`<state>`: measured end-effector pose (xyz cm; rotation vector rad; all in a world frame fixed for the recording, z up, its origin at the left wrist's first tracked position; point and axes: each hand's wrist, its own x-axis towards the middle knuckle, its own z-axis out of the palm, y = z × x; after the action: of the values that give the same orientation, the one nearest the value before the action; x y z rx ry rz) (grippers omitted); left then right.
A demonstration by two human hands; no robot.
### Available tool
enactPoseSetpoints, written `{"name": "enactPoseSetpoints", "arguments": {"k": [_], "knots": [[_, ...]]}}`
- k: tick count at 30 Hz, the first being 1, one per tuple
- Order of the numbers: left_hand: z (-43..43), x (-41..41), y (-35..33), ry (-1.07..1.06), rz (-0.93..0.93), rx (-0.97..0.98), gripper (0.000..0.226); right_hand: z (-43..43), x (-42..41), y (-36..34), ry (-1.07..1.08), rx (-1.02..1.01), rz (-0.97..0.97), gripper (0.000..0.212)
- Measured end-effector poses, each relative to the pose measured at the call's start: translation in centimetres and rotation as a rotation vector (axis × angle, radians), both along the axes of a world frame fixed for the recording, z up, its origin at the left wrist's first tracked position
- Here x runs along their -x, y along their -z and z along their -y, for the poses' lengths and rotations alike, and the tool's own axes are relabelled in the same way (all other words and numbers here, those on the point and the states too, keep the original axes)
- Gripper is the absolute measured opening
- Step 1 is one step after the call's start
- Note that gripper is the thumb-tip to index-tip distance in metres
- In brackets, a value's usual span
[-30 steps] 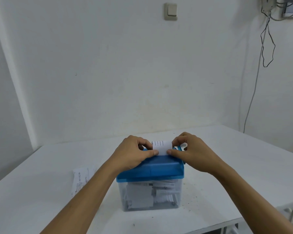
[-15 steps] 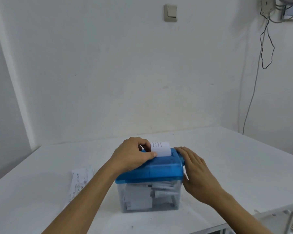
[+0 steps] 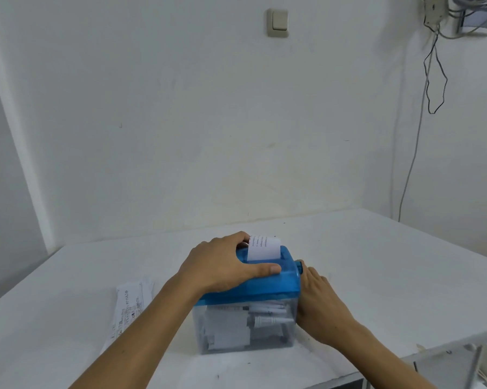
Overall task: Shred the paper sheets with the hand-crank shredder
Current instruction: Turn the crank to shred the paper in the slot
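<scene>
Clear plastic bin [image 3: 245,329] of the shredder sits near the front of the white worktop [image 3: 377,262]. It is boxy with see-through walls. Inside: white paper scraps and strips, some printed, loosely piled; pieces hard to tell apart through the hazy plastic. Blue lid [image 3: 267,284] caps the bin, translucent plastic with a rounded hump on top. Left hand [image 3: 222,265] lies over the lid's left half, thumb stretched along the front face, fingers curled over the back of the hump, grip clamping the lid. Right hand [image 3: 321,304] is against the shredder's right side, back of hand to camera, fingers pointing up toward the blue crank hub [image 3: 299,267]. Its palm and thumb are hidden and so is the crank handle, so I cannot tell whether that grip holds anything. Paper sheet [image 3: 264,248] stands upright in the lid's slot, white with a few printed lines, lower part hidden in the lid, just beside the left fingertips. Left of the shredder and apart from it, a stack of printed sheets [image 3: 127,304] lies flat, partly hidden by the left forearm. Worktop is matte with small dark specks. Far: white plaster wall [image 3: 180,122], beige rectangular switch [image 3: 277,23], thin cables [image 3: 433,80] hanging top right, upper end cut off by the frame edge.
</scene>
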<state>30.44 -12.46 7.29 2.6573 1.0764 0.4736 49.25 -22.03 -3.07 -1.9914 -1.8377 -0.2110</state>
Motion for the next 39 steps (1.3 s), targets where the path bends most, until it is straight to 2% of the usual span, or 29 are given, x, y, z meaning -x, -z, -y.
{"name": "enactPoseSetpoints", "arguments": {"k": [2,4,10,13,16,19,21,23,27,30,34,39], "knots": [[0.0,0.0,-0.1,-0.018,-0.013,-0.008,0.084,0.7,0.6,-0.5,0.016,0.013,-0.089,0.035],[0.1,0.0,0.0,-0.025,-0.023,-0.008,0.082,1.6,1.2,-0.8,0.064,0.046,-0.124,0.036],[0.1,0.0,-0.1,-0.025,-0.059,0.007,0.078,3.7,2.4,-2.6,0.162,0.196,-0.072,0.027],[0.1,0.0,-0.4,-0.023,-0.09,0.014,0.081,4.7,2.7,-5.3,0.177,0.337,-0.02,0.022],[0.1,0.0,-0.4,-0.019,-0.078,0.042,0.082,4.8,2.5,-9.9,0.138,0.595,0.03,0.023],[-0.2,0.0,-0.2,0.002,-0.065,0.043,0.078,3.7,1.9,-14.5,0.066,0.813,-0.072,0.028],[-0.3,0.0,-0.2,0.009,-0.062,0.041,0.075,3.0,1.3,-17.0,0.062,0.834,-0.139,0.029],[-0.3,0.0,-0.2,0.002,-0.052,0.055,0.077,2.0,0.5,-18.4,0.068,0.757,-0.186,0.032],[-0.2,-0.1,-0.3,-0.002,-0.059,0.054,0.089,-0.4,-2.0,-18.2,0.035,0.472,-0.222,0.038],[0.1,0.0,-0.5,0.003,-0.078,0.037,0.087,-2.5,-3.5,-15.3,0.001,0.163,-0.234,0.041],[0.0,0.2,-0.5,0.003,-0.076,0.047,0.087,-4.7,-4.0,-9.5,-0.055,-0.17,-0.598,0.039],[0.0,0.0,-0.5,0.008,-0.076,0.033,0.085,-5.2,-2.1,-3.2,0.052,-0.252,-0.854,0.039]]}}
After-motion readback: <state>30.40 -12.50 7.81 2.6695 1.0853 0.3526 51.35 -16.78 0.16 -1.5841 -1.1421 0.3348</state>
